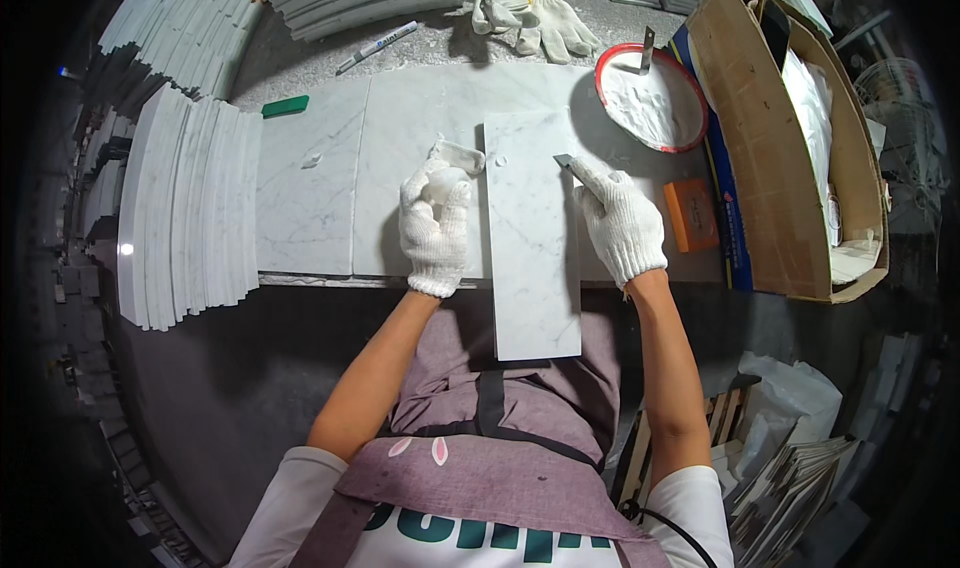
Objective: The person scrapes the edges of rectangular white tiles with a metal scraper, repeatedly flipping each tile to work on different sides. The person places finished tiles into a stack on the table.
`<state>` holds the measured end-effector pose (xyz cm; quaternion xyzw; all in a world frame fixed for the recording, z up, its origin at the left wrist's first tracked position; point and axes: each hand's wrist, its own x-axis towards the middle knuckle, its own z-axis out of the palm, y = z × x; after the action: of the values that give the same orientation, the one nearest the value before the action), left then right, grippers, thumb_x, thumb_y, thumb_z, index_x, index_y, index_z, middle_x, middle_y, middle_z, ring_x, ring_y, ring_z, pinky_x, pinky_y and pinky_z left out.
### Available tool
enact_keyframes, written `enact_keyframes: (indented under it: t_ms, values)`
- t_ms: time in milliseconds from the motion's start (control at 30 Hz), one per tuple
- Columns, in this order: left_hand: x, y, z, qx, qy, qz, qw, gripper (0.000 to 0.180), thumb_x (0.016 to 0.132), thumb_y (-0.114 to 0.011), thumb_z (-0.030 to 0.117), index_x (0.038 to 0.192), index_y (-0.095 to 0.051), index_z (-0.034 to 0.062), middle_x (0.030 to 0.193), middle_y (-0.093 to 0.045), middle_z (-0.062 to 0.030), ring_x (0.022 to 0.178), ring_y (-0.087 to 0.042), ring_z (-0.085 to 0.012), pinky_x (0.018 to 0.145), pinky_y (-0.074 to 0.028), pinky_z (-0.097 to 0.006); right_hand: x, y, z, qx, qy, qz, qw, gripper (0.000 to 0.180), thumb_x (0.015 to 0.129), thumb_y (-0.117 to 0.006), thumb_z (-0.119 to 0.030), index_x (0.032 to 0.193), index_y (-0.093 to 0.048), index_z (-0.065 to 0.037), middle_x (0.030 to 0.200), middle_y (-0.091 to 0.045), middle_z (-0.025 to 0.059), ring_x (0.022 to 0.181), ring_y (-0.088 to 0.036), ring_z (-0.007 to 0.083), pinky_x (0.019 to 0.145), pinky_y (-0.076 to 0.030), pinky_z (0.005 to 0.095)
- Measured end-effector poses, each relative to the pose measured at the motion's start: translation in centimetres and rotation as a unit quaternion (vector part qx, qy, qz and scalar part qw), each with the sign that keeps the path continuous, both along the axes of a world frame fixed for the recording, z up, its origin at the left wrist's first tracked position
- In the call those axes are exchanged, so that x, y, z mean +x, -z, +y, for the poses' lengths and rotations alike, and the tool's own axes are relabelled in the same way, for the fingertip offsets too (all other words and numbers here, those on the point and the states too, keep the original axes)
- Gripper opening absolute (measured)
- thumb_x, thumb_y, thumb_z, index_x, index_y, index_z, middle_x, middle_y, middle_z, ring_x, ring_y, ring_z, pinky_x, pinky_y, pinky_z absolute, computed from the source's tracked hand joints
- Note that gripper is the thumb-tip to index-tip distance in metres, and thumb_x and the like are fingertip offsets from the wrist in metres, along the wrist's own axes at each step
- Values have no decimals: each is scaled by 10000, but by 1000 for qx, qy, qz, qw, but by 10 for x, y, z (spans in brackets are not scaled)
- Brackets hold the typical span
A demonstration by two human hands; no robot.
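A long white marble tile [535, 238] with grey veins lies lengthwise before me, its near end jutting over the table's edge. A small pale dab [502, 162] sits near its far left side. My left hand [435, 223], in a white knit glove, is closed left of the tile. From its curled fingers sticks a whitish flat piece [460, 156], whose kind I cannot make out. On the other side my gloved right hand [622, 223] grips a small putty knife [565, 161], index finger stretched along it. The grey blade is over the tile's right edge.
A red-rimmed bowl [600, 78] of white paste with a metal blade stands beyond my right hand, near an orange block [690, 216] and a cardboard box [800, 188]. Stacked tiles [185, 208] stand left. A green block [285, 107], marker [377, 48] and spare gloves [555, 23] lie farther back.
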<state>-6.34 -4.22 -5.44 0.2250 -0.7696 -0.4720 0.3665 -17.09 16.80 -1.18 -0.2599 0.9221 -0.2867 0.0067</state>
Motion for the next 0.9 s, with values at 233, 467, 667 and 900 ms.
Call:
enact_keyframes:
  t_ms: [233,467,667,900]
  values:
    - [0,0,-1,-27,-4,-3,1000,327,940,-757,243,1122,-612,15,1027,-680,-88,937,-645,-182,864,-514,-327,11,-6,17,85,-7,-25,996,409,968,-622,-214,1347,-633,-369,899,-667,120,763,-679,310,680,-555,429]
    - [1,3,-2,-23,13,-37,999,339,904,-781,137,1184,-622,32,1078,-641,-85,948,-638,-183,856,-527,-324,-1,-2,0,-44,2,23,999,387,970,-623,-234,1342,-639,-338,976,-695,106,822,-698,323,689,-556,433]
    - [-1,0,3,-11,15,-5,1000,343,947,-749,197,1196,-598,17,1065,-685,-76,972,-644,-151,882,-521,-303,10,7,14,83,-12,1,996,389,987,-595,-242,1344,-623,-393,892,-673,121,719,-682,319,618,-541,451]
    - [-2,9,-8,-47,91,5,995,371,956,-695,51,1301,-564,15,1207,-632,-111,1090,-637,-200,974,-514,-320,16,15,27,-66,50,5,997,373,969,-653,-275,1337,-650,-332,965,-663,106,833,-687,307,720,-552,426]
